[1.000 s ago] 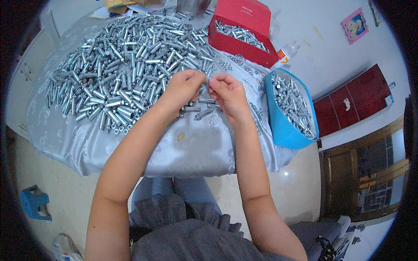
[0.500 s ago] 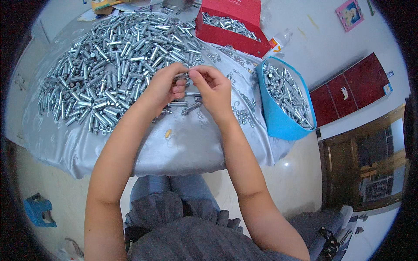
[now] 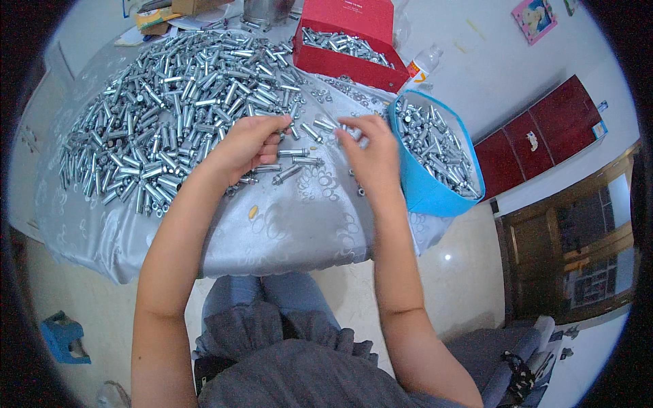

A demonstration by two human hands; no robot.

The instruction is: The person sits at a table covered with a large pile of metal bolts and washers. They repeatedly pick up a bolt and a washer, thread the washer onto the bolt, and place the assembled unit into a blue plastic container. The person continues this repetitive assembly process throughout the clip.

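My left hand (image 3: 248,146) is closed beside the big heap of metal anchor bolts (image 3: 183,102). Its thumb and forefinger pinch a silver anchor bolt (image 3: 294,131) that pokes out past the fingertips. Farther right, my right hand (image 3: 374,153) is curled near the blue bin (image 3: 439,197), thumb and forefinger bent toward each other. Whatever lies between them is too small to make out. A loose bolt (image 3: 324,125) is right at those fingertips. Between the hands, several more bolts (image 3: 306,161) rest on the silvery tablecloth (image 3: 299,231).
The blue bin holds many bolts, as does the open red box (image 3: 350,64) behind. Small rings and nuts (image 3: 350,88) are scattered before the box. A plastic bottle (image 3: 425,62) stands beside it, and a metal pot (image 3: 266,10) at the back. A yellowish bit (image 3: 254,212) lies near the front.
My hands were together over a small metal piece and are now apart. The right one has moved right toward the blue bin; the left has stayed nearly in place. The view has shifted slightly.
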